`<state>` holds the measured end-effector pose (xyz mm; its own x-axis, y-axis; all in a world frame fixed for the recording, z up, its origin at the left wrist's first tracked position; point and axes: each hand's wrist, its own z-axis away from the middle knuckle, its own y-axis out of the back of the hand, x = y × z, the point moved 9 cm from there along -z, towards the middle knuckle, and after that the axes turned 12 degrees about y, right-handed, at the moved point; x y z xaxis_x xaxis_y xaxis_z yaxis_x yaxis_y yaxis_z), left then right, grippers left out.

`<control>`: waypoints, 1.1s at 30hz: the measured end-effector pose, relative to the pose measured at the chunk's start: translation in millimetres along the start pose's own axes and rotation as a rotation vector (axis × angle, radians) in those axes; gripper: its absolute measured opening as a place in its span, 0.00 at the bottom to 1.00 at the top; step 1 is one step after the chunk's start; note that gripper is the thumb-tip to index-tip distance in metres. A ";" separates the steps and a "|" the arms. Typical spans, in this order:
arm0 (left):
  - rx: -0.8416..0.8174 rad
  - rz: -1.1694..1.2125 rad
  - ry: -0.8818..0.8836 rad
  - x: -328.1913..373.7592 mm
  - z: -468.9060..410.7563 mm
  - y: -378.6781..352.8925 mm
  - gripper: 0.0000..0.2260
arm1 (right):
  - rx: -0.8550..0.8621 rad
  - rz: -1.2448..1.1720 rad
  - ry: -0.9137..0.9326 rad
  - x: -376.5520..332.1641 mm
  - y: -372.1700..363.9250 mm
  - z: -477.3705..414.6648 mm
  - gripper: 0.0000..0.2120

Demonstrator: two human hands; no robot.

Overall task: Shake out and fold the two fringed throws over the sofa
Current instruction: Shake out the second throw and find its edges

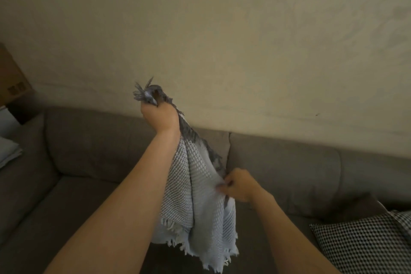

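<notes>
A pale blue-grey fringed throw (206, 196) of waffle-like weave is held up in the air in front of the sofa (89, 140), above its seat and not resting on it. One corner of the cloth is clenched in the left hand (161, 115), which is raised high with the fingers curled tightly round the bunched fabric; a tuft of dark fringe (142, 92) sticks out above the fist. From that fist a dark fringed edge runs down and to the right, and there it is pinched by the right hand (239, 184), held lower and near the sofa's backrest, with its fingers closed on the fabric. Below both hands the cloth hangs in loose vertical folds, and a pale fringe (213, 258) is seen along its ragged lower edge. The brown sofa is set against a cream wall (222, 40). A black-and-white checked cushion (367, 244) lies on the seat at the far right, well apart from the hanging cloth. At the left edge a pale folded item (9, 151) rests on the sofa arm; whether it is the second throw or a cushion cannot be told, since it is mostly cut off. A cardboard box (13, 82) stands behind that end of the sofa.
</notes>
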<state>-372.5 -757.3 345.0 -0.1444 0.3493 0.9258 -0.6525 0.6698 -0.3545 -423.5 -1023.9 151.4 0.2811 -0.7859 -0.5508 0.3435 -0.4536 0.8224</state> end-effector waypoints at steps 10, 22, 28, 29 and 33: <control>0.030 0.011 0.005 2.9 -5.5 -3.1 0.11 | -0.391 0.186 -0.300 40.4 -48.0 38.1 0.37; -0.005 -0.002 0.019 -5.7 -0.9 -12.8 0.11 | -0.559 0.207 -0.309 24.1 -47.9 44.1 0.24; -0.009 -0.015 0.032 -6.7 2.7 -15.4 0.10 | -0.327 -0.415 -0.152 -15.2 -47.0 9.4 0.15; -0.007 -0.024 0.031 -6.4 2.0 -15.2 0.09 | -0.210 -0.484 -0.138 -19.8 -39.1 2.0 0.13; -0.011 -0.047 0.013 -4.7 0.3 -14.4 0.11 | 0.272 -0.309 -0.127 -19.3 3.9 -8.2 0.18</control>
<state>-362.6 -768.8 345.8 -0.1036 0.3257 0.9398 -0.6505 0.6926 -0.3117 -420.3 -1007.0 164.1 0.0841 -0.6332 -0.7694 0.1404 -0.7569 0.6382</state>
